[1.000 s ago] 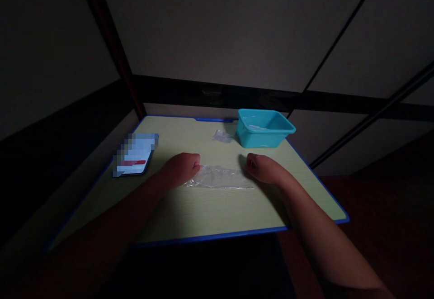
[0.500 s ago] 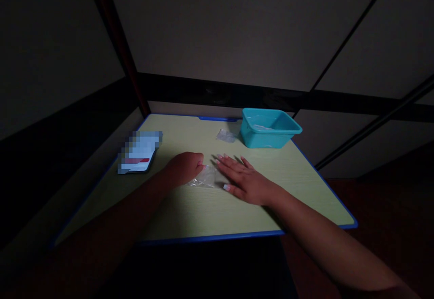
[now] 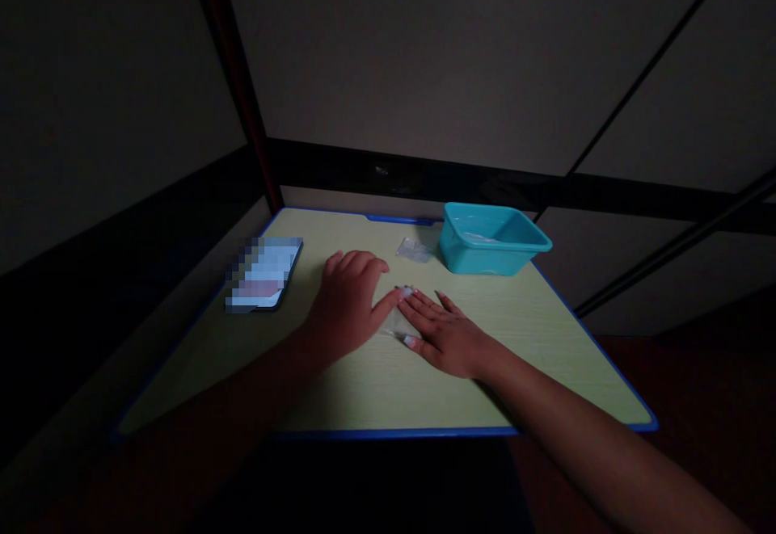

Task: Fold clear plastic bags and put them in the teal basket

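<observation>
A small clear plastic bag [image 3: 397,323] lies on the table, largely covered by my hands. My right hand [image 3: 449,336] rests flat over its right side, fingers stretched out and thumb apart. At the bag's left, my left hand [image 3: 348,304] has its fingers apart from the thumb, holding nothing that I can see. The left thumb reaches across to the right hand's fingertips. Another small clear bag [image 3: 415,250] lies flat farther back, beside a turquoise plastic basin [image 3: 488,251].
The pale wood-grain table [image 3: 388,397] has a blue edge. At its left side lies a phone [image 3: 267,275] with a lit, partly blurred screen. Something pale and clear sits inside the basin. Dark panelled walls [image 3: 424,57] stand behind.
My left hand has opened from a closed grip on the bag, and its thumb now reaches right. My right hand stays flat. The whole view has shifted slightly.
</observation>
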The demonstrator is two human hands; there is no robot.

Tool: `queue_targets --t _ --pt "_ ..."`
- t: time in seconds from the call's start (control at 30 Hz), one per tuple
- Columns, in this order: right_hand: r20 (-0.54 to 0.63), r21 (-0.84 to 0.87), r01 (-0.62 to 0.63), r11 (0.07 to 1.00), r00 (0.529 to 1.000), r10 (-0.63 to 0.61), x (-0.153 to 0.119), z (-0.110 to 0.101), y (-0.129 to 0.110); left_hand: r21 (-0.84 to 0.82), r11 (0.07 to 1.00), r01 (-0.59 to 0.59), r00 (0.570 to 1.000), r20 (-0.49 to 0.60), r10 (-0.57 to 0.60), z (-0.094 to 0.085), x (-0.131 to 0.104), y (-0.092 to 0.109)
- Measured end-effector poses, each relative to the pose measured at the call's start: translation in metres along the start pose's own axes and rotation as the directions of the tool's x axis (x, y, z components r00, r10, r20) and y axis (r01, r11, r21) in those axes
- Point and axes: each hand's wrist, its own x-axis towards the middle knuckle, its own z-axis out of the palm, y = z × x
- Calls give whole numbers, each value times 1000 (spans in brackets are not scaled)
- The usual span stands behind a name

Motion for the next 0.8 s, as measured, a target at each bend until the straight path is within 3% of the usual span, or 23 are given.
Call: queue_targets --t 0.07,0.13,0.2,0.27,0.33,0.43,0.53,0.7,0.8 --pt "4 -11 -27 1000 1000 27 2 2 3 -99 981 -165 982 73 172 4 -8 11" --pt "4 -32 -63 997 998 63 4 3 7 -204 937 -283 924 205 324 11 -17 19" --pt "5 -53 -108 993 994 109 5 3 10 -318 887 -335 839 328 434 19 -22 24" --pt "6 -64 -149 987 989 149 6 2 12 -398 858 -325 788 387 479 23 -25 25" --pt "2 -63 -169 984 985 170 6 1 13 -405 869 -284 795 407 449 24 -26 25" --pt "-13 -52 -175 983 985 174 6 0 14 -273 947 -167 842 460 281 24 -26 26" --pt "-12 -41 -167 985 986 167 6 1 14 -152 984 -95 854 495 159 25 -27 28" --pt "-26 -58 -182 982 983 180 6 3 15 -170 959 -226 852 443 279 24 -31 34" --pt "-12 -46 -181 982 984 180 6 2 14 -144 967 -211 903 349 249 18 -29 36"
